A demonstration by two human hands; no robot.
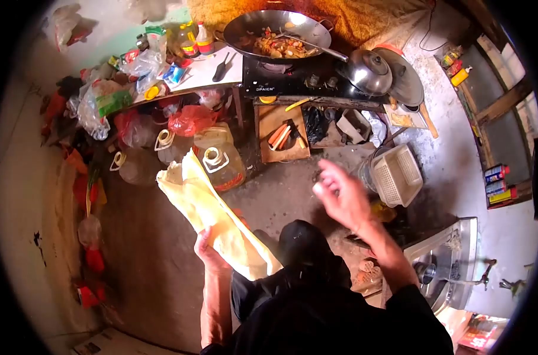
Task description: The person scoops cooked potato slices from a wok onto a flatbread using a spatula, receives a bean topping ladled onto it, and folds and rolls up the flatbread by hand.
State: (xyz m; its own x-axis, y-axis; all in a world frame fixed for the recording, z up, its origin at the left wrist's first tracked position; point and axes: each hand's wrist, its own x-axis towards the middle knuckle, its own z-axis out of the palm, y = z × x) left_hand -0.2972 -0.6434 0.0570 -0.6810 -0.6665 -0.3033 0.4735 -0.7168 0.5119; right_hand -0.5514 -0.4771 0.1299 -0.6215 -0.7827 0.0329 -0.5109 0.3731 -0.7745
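My left hand [208,251] is closed on the lower part of a long, pale yellow folded sheet [218,216]; whether it is paper or cloth I cannot tell. The sheet slants from the water jugs down to my lap, with a ragged upper end. Out to the right, my right hand [343,195] hangs in the air over the floor, slightly blurred. Its thumb and forefinger are apart, the other fingers partly curled, and nothing shows between them. Nearest to it is a cream plastic basket [393,177].
A wok [278,35] with food and a ladle [322,47] sits on the black stove [316,83]. Beside it lies a domed metal lid [366,72]. Plastic jugs [221,163] stand on the floor. Bags and bottles [205,40] crowd the left counter; a metal sink [458,248] is lower right.
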